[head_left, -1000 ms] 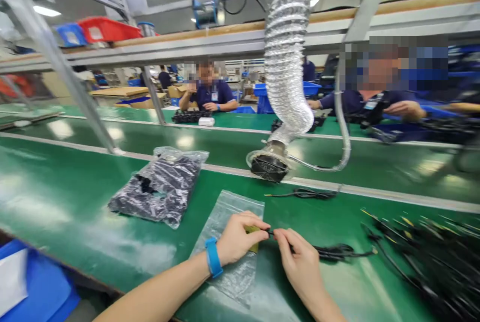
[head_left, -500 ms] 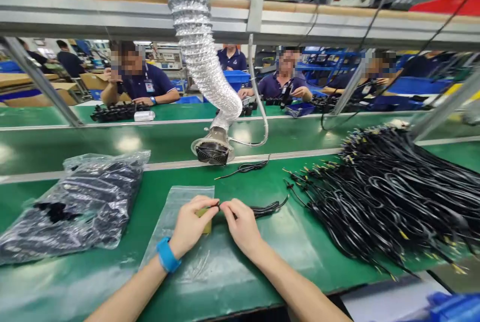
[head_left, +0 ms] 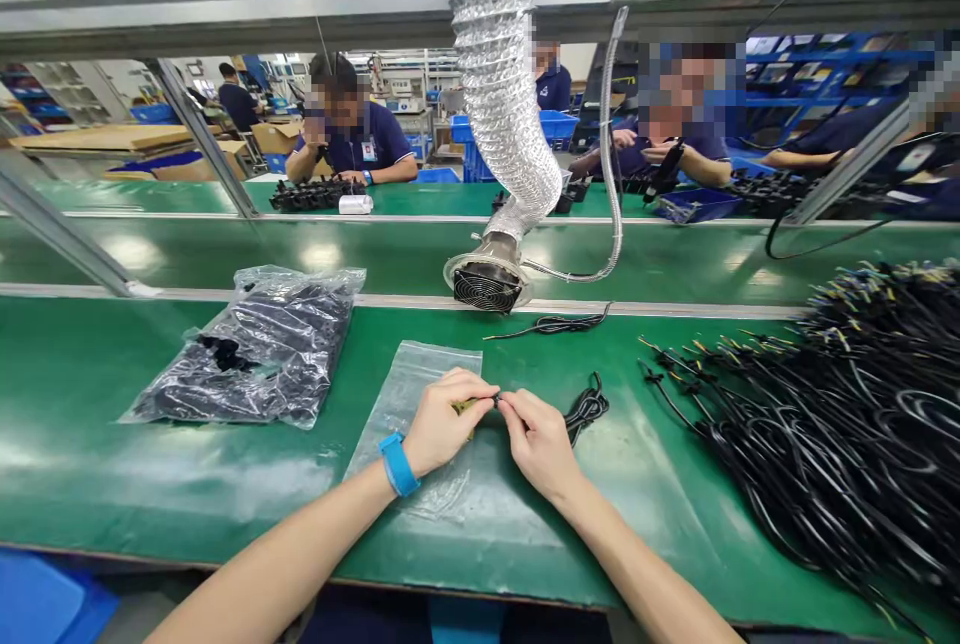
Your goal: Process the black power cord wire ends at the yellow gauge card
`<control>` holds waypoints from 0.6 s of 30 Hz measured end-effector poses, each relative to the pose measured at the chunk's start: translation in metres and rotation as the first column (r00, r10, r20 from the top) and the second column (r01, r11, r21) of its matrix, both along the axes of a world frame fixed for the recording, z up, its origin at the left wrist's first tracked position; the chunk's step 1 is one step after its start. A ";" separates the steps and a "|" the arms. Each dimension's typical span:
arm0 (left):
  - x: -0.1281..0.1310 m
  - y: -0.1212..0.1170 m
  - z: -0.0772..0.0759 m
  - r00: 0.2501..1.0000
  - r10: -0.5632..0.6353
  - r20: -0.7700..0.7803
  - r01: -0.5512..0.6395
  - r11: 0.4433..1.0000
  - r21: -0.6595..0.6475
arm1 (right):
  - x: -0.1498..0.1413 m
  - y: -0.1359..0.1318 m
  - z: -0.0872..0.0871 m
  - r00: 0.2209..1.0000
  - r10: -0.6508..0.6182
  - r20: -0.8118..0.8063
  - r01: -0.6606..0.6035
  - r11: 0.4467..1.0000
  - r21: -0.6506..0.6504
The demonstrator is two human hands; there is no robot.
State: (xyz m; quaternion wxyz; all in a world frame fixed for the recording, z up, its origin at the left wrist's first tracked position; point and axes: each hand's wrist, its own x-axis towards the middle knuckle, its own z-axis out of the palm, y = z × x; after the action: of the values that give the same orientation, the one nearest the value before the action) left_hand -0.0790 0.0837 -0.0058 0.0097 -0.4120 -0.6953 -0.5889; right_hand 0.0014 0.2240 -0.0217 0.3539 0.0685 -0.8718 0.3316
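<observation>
My left hand (head_left: 448,426), with a blue band at the wrist, is closed in a pinch on a small black part (head_left: 496,400). Meeting it fingertip to fingertip, my right hand (head_left: 541,446) pinches the end of a black cable; its fingers hide most of that end. The cable's looped length (head_left: 589,409) lies on the green bench just beyond my right hand. Partly covered by my left fingers is an olive-yellow piece (head_left: 460,406), its shape unclear. Under my left hand lies a clear zip bag (head_left: 401,394).
A large plastic bag of black parts (head_left: 292,349) lies left. Heaped black cables (head_left: 810,444) with bare coloured ends cover the right side. A foil duct (head_left: 502,74) with a fan grille (head_left: 486,290) hangs ahead, near another cable (head_left: 566,323). Co-workers sit across the bench.
The view has shifted, so everything sits farther right in it. Both hands keep their fingertip pinch. The cable's loose length beside my right hand now shows as a rounder loop.
</observation>
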 end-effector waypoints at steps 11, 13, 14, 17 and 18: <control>-0.005 -0.014 0.002 0.991 0.130 0.033 -0.125 0.985 -0.122 | 0.020 0.033 0.067 0.983 -0.182 0.030 0.184 0.976 -0.118; -0.009 -0.017 0.002 0.983 0.181 0.022 -0.177 0.974 -0.145 | 0.041 0.056 0.109 0.949 -0.313 0.020 0.313 0.939 -0.142; -0.011 -0.018 0.002 0.980 0.196 0.022 -0.190 0.969 -0.160 | 0.054 0.069 0.131 0.923 -0.385 0.019 0.383 0.913 -0.141; -0.013 -0.019 0.000 0.976 0.215 0.025 -0.205 0.957 -0.206 | 0.095 0.105 0.188 0.801 -0.589 0.107 0.595 0.803 -0.032; -0.013 -0.019 -0.001 0.976 0.217 0.022 -0.207 0.953 -0.221 | 0.105 0.117 0.199 0.748 -0.646 0.152 0.648 0.760 0.046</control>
State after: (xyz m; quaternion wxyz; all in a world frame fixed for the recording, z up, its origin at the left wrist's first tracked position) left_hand -0.0919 0.0651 -0.0065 0.0118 -0.3198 -0.7957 -0.5143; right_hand 0.1067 0.3406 0.1772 0.3769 -0.2658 -0.8652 0.1971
